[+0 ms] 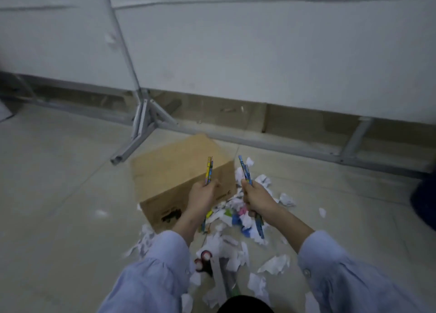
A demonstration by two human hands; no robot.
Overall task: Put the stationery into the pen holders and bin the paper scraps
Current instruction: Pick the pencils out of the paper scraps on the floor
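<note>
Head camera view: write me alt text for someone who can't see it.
A person's left hand grips yellow patterned pencils and the right hand grips blue pencils, above crumpled paper scraps strewn on a tiled floor. A cardboard box lies just beyond the hands.

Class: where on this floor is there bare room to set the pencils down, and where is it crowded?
Bare floor lies left of the cardboard box, this side of the metal stand foot. Another bare stretch lies right of the paper scraps, toward the floor rail. It is crowded between the sleeves, around the scissors.
</note>
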